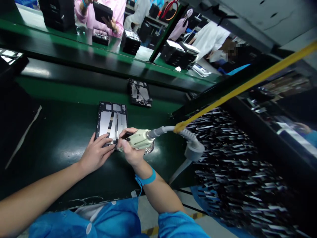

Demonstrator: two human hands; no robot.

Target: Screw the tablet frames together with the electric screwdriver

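An open tablet-like device [103,123] lies on the green bench, its silver plates and a dark ribbon cable showing. My left hand [95,154] rests on its lower edge, fingers stretched out. My right hand [131,152] is wrapped round a pale green electric screwdriver [141,138]. The driver's tip points down and left at the device's lower right corner, close to my left fingertips; the exact contact is hidden. From its rear end a grey cable [163,130] runs to the right. Partly behind my right hand sits a small round dish [150,148] of tiny shiny pieces, probably screws.
A second opened device [140,93] lies farther back. To the right is a big heap of dark and silver strips [230,165], under a slanting yellow strap [247,89]. Black material [17,115] stands at left. Across the bench, a person in pink [99,19] holds a black panel.
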